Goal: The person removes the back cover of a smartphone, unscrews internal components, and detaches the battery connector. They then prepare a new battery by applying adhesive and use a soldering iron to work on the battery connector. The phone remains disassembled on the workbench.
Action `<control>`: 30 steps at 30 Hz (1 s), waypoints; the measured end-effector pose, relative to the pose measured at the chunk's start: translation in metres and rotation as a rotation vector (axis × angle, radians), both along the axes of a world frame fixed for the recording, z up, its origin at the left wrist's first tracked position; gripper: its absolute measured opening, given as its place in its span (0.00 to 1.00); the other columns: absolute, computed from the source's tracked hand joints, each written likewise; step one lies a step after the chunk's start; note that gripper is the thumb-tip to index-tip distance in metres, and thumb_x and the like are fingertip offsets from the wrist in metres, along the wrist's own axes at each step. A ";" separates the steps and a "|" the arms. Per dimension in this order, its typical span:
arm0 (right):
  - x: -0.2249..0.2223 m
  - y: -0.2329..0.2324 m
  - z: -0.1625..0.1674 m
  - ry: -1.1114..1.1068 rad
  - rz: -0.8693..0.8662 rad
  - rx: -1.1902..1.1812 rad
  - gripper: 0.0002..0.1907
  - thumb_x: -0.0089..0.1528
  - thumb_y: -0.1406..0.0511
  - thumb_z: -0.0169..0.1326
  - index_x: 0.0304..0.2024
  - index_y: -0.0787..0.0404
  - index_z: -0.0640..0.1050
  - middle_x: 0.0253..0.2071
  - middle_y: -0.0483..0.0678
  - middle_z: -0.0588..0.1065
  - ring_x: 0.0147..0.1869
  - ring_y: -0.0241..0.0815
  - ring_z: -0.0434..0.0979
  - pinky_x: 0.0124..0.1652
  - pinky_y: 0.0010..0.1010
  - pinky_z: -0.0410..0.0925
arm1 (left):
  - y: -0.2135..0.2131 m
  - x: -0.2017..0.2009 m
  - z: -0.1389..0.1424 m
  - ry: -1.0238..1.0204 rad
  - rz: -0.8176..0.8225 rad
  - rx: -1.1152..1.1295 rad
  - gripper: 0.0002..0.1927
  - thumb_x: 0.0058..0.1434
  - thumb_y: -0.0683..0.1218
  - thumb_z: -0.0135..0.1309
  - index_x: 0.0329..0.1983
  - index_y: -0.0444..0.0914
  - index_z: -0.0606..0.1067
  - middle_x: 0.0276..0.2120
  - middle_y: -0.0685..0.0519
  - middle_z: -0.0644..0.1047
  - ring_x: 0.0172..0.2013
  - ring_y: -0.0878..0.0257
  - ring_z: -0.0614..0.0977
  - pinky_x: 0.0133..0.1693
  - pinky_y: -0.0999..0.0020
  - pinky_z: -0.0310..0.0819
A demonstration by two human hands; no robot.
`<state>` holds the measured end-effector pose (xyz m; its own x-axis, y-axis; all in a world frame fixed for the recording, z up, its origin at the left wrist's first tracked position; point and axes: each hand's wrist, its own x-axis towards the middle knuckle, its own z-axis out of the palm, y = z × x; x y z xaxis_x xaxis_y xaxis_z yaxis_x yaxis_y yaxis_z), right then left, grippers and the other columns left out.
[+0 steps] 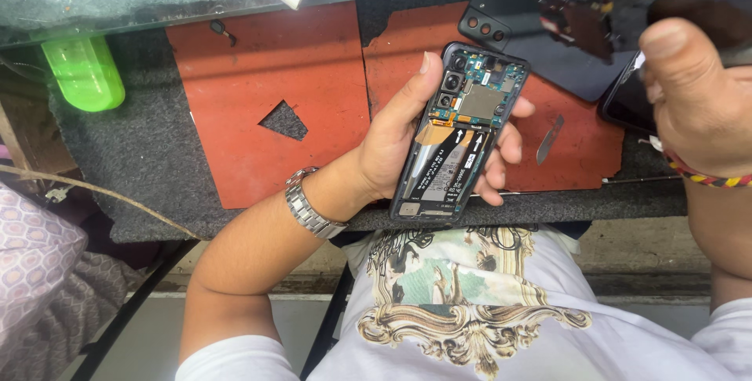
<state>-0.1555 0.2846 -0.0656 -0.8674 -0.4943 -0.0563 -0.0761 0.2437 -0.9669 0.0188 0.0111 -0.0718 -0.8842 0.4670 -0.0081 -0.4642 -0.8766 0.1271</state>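
The right hand [697,91] is cut off at the frame's edge, thumb up; what it grips, perhaps a dark phone [627,103] beneath it, is hard to tell. The left hand [407,134], wrist bent, clasps an opened phone [458,134], thumb along its side, fingers wrapping behind.

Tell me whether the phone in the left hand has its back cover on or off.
Off: the phone in the left hand shows bare circuit board, cameras and battery.

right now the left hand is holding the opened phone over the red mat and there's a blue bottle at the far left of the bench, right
Not quite: the bottle at the far left is bright green, not blue, as the head view shows. The rest holds: the left hand has its grip around the opened phone over the red mat.
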 end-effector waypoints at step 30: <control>0.003 -0.068 0.062 -0.021 0.225 0.055 0.14 0.65 0.72 0.59 0.51 0.64 0.71 0.39 0.45 0.76 0.42 0.31 0.79 0.42 0.19 0.73 | -0.015 -0.001 0.002 0.089 0.134 0.043 0.54 0.70 0.80 0.26 0.75 0.30 0.55 0.59 0.33 0.71 0.56 0.45 0.81 0.59 0.47 0.75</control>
<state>-0.1528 0.2170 -0.0040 -0.7338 -0.6713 -0.1048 -0.1150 0.2748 -0.9546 0.0182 -0.0039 -0.0697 -0.9351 0.3426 0.0904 -0.3309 -0.9356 0.1233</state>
